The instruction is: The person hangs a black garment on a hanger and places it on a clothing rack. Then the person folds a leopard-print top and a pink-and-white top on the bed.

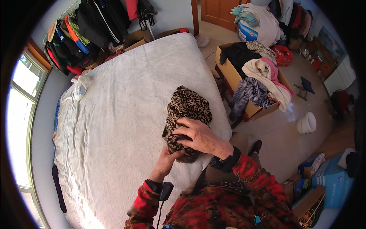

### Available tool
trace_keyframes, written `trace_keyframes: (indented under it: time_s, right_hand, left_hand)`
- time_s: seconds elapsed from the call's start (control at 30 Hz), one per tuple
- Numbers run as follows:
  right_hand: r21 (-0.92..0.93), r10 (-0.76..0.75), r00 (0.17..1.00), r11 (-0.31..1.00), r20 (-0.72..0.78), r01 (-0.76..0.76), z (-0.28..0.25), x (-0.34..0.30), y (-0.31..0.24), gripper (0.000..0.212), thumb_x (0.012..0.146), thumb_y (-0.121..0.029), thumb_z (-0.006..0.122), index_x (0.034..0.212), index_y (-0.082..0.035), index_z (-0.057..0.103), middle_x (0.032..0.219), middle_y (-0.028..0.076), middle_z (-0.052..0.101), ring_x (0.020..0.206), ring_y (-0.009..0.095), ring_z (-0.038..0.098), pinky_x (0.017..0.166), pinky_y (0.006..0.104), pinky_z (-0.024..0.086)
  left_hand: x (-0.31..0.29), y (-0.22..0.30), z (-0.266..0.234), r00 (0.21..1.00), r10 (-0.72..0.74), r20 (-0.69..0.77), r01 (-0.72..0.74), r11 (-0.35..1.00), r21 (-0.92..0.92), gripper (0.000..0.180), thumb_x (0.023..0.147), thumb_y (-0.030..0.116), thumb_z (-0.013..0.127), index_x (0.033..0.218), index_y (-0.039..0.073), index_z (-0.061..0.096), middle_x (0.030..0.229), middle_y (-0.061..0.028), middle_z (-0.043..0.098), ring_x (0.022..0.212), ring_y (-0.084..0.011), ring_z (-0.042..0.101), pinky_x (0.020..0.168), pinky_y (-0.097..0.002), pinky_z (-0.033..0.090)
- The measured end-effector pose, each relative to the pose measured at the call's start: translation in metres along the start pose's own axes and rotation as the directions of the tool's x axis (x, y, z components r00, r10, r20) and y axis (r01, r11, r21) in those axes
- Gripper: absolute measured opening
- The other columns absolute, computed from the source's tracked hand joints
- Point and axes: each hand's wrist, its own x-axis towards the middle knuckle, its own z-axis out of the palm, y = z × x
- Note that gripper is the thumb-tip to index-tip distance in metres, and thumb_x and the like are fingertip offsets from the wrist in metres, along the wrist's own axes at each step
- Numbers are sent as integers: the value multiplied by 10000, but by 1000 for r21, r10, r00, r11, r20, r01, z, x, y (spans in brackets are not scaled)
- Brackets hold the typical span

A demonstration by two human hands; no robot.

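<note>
A bunched leopard-print garment (188,103), brown, tan and black, lies near the right edge of the white-covered bed (114,114). What kind of garment it is, I cannot tell. My left hand (164,163) pinches its near left edge, the thumb on top and the other fingers mostly hidden. Resting on top of the cloth is my right hand (200,136), its fingers spread and slightly bent. A plain dark part of the garment shows at the near end, below my fingers.
Right of the bed stands a cardboard box (251,112) heaped with clothes. Beyond it are a red crate (282,55), a small folding stool (305,87) and a white bucket (306,123). A plastic bag (81,87) lies at the bed's left side. Clothes hang (101,23) along the far wall.
</note>
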Motion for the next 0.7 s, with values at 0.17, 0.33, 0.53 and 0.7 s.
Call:
trace_keyframes:
  time_s: [0.17, 0.33, 0.53, 0.7]
  right_hand:
    - [847, 452, 892, 469, 12, -250, -37, -3, 7, 179, 933, -155, 600, 1035, -12, 633, 905, -6, 653, 851, 55, 581, 737, 233, 487]
    - [985, 760, 633, 168, -147, 27, -94, -31, 21, 195, 941, -199, 589, 1056, -45, 619, 853, 6, 649, 715, 108, 628, 634, 244, 521]
    - [937, 645, 685, 293, -339, 188, -161, -99, 47, 298, 991, -201, 475, 1172, 33, 506, 744, -10, 464, 561, 59, 414, 471, 212, 351]
    - [847, 733, 435, 502, -523, 175, -206, -161, 74, 311, 979, -194, 512, 1189, 34, 532, 739, -2, 490, 581, 68, 454, 502, 223, 377]
  left_hand:
    - [8, -13, -20, 978, 108, -178, -133, 982, -131, 251, 835, 1, 537, 1068, 13, 628, 1024, -63, 675, 947, -182, 628, 856, -319, 487]
    - [12, -27, -61, 966, 144, -214, -211, 917, -338, 318, 858, 29, 455, 1149, -40, 564, 1133, -129, 638, 1054, -260, 606, 946, -401, 466]
    - [-3, -34, -99, 944, -26, -329, -151, 851, -503, 374, 952, 159, 342, 1204, -38, 536, 1223, -154, 595, 1136, -277, 561, 989, -423, 446]
    - [-10, 9, -136, 944, 21, -329, -150, 917, -370, 317, 956, 270, 458, 1116, 38, 604, 1085, -97, 669, 985, -229, 638, 883, -374, 506]
